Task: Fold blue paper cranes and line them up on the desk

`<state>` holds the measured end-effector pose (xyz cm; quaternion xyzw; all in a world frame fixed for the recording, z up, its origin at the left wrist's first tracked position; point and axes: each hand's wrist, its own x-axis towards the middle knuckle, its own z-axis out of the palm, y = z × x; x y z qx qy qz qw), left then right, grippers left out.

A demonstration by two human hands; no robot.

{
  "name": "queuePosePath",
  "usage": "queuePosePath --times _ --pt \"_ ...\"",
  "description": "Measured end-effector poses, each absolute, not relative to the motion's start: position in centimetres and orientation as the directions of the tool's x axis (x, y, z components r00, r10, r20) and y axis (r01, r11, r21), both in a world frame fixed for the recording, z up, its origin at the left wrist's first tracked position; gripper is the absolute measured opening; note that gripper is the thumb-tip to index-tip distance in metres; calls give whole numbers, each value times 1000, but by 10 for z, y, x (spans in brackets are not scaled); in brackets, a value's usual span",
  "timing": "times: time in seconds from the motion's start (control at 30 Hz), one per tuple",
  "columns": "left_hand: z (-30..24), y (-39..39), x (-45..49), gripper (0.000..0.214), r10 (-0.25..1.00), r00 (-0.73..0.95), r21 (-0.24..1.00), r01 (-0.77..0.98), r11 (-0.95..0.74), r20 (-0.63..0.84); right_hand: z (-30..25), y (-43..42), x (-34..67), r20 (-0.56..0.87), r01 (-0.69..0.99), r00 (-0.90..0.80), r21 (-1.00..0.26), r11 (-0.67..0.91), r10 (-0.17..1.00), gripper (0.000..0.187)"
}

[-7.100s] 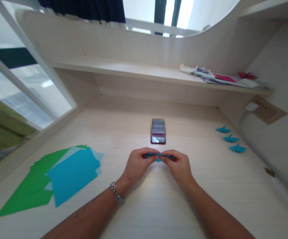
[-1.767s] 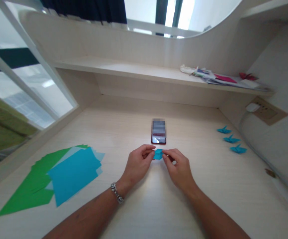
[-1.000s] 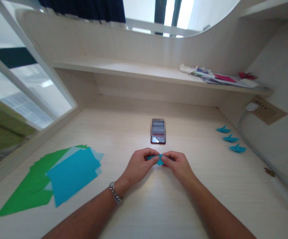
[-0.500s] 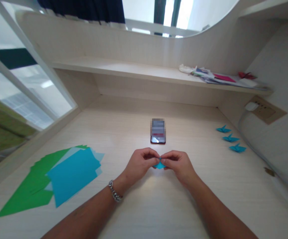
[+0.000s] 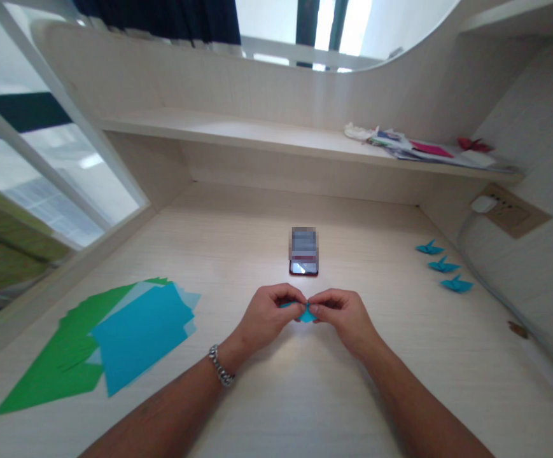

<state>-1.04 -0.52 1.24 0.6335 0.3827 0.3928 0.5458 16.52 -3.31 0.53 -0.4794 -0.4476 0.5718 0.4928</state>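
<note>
Between my fingertips is a small folded piece of blue paper [image 5: 307, 314], just above or on the desk. My left hand [image 5: 276, 310] pinches its left side, and a bit of blue shows behind the thumb. On the other side my right hand [image 5: 340, 312] pinches it with thumb and forefinger, the two hands nearly touching. Most of the folded shape is hidden by the fingers. Directly beyond the hands lies a phone [image 5: 303, 252] with a blurred screen.
Sheets of blue paper [image 5: 142, 334] overlap green paper [image 5: 51, 369] at left. Three blue folded paper cranes [image 5: 456, 284] stand in a row at right, near a cable [image 5: 486, 286] and wall socket [image 5: 512, 210]. A shelf [image 5: 257, 135] with papers [image 5: 414, 147] crosses the back.
Both hands hold almost the same place. A little more blue paper now shows behind the left thumb; the rest looks unchanged.
</note>
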Motion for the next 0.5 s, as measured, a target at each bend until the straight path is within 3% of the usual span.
queuePosePath --times 0.2,0.5 --pt "11 -9 -11 11 916 366 946 208 -251 162 1 -32 166 -172 -146 -45 -973 -176 984 24" --pt "10 -9 -10 8 918 376 960 186 -210 128 0 -31 168 -108 -32 -49 -993 -110 993 21"
